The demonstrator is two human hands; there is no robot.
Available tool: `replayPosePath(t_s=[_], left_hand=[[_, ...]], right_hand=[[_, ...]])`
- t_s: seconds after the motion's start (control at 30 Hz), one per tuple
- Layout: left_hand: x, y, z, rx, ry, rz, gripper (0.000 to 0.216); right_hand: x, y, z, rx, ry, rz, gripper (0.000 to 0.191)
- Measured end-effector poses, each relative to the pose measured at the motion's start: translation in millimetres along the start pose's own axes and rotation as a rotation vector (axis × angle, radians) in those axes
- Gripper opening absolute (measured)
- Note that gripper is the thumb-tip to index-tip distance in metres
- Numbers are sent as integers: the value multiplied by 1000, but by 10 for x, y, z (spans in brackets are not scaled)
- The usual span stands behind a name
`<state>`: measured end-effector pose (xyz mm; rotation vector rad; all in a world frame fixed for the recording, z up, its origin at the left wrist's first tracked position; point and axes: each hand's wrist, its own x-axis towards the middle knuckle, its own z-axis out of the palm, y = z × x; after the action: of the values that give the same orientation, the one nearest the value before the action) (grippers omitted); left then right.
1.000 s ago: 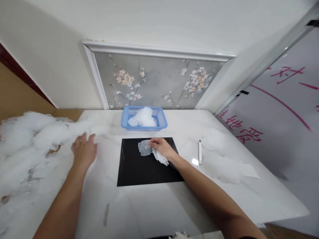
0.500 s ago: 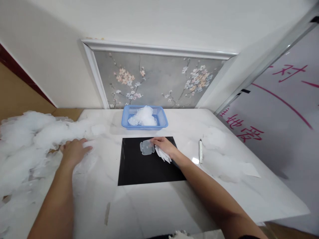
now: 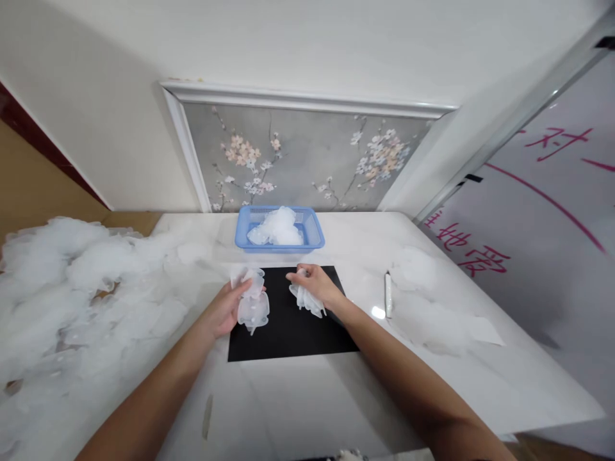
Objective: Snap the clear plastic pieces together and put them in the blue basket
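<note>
My left hand (image 3: 227,310) is closed on a few translucent, petal-edged plastic pieces (image 3: 254,310) over the left side of the black mat (image 3: 283,339). Its thumb presses on the upper piece. Opposite, my right hand (image 3: 314,285) grips a fanned stack of similar translucent pieces (image 3: 306,301), which hangs below its fingers above the mat. Behind the mat stands a blue plastic basket (image 3: 279,248) with a heap of whitish pieces (image 3: 278,227) inside.
A large pile of translucent pieces (image 3: 91,275) covers the table's left side. To the right lie a white pen-like stick (image 3: 388,294) and a spread of more pieces (image 3: 432,320). A whiteboard (image 3: 542,256) with red writing borders the right edge.
My left hand has come from the pile to the mat, bringing plastic pieces. The single piece that my right hand held out over the mat now sits in or against its stack.
</note>
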<state>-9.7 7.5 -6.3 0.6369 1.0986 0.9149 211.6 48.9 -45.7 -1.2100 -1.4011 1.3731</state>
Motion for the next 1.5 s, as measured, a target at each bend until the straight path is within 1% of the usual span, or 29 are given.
replayPosePath(t_s=[0.1,0.17,0.27,0.3,0.33,0.37,0.43,0.47,0.5,0.6,0.63,0.7,0.73,0.8,0.87,0.93,1.03,1.1,1.17,1.23,1.3,1.4,1.5], left_hand=[[18,-18,-32,-96,-52,14,29],[44,-48,-52,-143,-56,61,35],[92,-113,-60,-168,-16,132,50],[107,-132,-62,-168,5,151,55],[120,-146,-66,-168,27,168,59],[131,-155,-73,-170,46,183,62],[147,-162,-92,-178,60,198,65],[152,-162,-102,-184,54,199,66],[156,-160,-112,-190,44,197,66],[156,-146,-125,-211,4,193,63],[153,-137,-125,-217,-9,198,61],[144,-112,-122,-231,-21,211,56],[140,-95,-122,-240,-2,219,54],[134,-56,-127,-252,78,227,50],[131,-14,-139,-250,155,217,47],[128,25,-152,-250,176,195,45],[118,69,-168,-278,131,140,45],[109,83,-174,-293,93,105,54],[100,83,-175,-286,68,113,65],[94,76,-173,-254,61,162,72],[90,65,-170,-218,72,207,74],[84,52,-169,-188,90,207,73],[83,38,-177,-174,87,196,72]], right_hand=[[-60,-68,73,-113,-36,-159,27],[-111,-114,141,-132,-113,-232,16],[-180,-160,234,-212,-269,-328,20],[-195,-165,254,-262,-288,-367,19],[-203,-164,267,-316,-277,-399,17],[-204,-157,272,-364,-238,-410,16],[-191,-131,267,-413,-145,-357,17],[-180,-115,261,-404,-126,-305,20],[-167,-98,257,-375,-136,-248,26],[-129,-45,256,-243,-231,-103,44],[-116,-27,255,-207,-244,-67,44],[-87,7,235,-143,-225,-1,35],[-71,22,212,-105,-206,40,30],[-35,47,139,-6,-169,141,24],[-1,62,50,94,-139,229,25],[27,70,-20,158,-129,284,28],[50,76,-54,148,-96,285,26],[51,69,-45,80,-53,229,25],[43,47,-40,46,-43,161,28],[33,16,-53,62,-89,82,34],[30,-9,-83,59,-143,19,38],[41,-4,-127,-11,-187,14,37],[61,40,-146,-16,-173,21,31]])
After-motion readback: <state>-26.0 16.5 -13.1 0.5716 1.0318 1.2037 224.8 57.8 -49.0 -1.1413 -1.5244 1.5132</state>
